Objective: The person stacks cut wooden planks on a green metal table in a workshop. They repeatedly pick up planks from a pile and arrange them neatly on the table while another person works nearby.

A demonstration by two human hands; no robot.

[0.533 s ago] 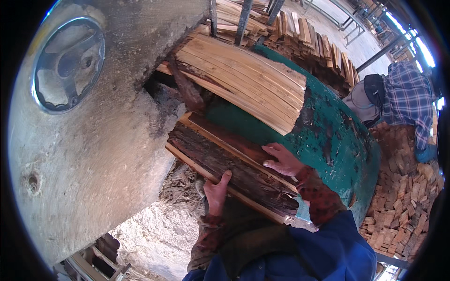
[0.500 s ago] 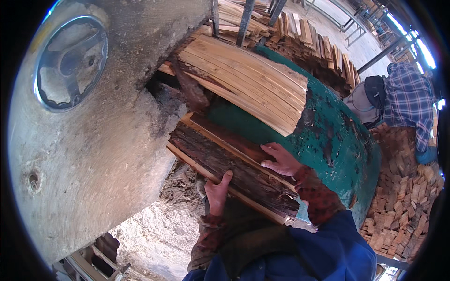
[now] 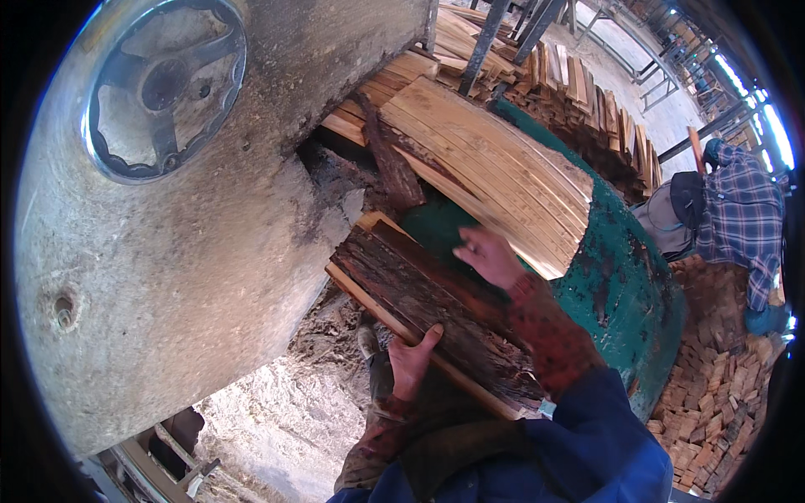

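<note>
Bark-covered wooden slabs (image 3: pixel 402 285) lie together at a slant in front of me, dark bark upward and pale sawn edges along the side. My left hand (image 3: pixel 411 360) grips their near edge, thumb on top of the bark and the other fingers underneath. My right hand (image 3: pixel 490 256) is raised off the wood, slightly blurred, with loosely bent fingers and nothing seen in them. It hovers over the green metal table (image 3: pixel 616 293), between the slabs and a row of sawn boards (image 3: pixel 495 168). A loose bark strip (image 3: pixel 392 163) lies against those boards, beside the machine housing.
A large dusty machine housing (image 3: pixel 226 210) with a handwheel (image 3: pixel 163 88) fills the left. Stacked boards (image 3: pixel 595 101) stand beyond the table. At the right a person in a plaid shirt (image 3: pixel 738 210) bends near a pile of cut wood (image 3: pixel 713 402). Sawdust (image 3: pixel 277 419) covers the floor.
My right hand has lifted off the slabs and moved left and up, its fingers bending. My left hand keeps its grip. The view has shifted; the person now has a wooden piece near one hand.
</note>
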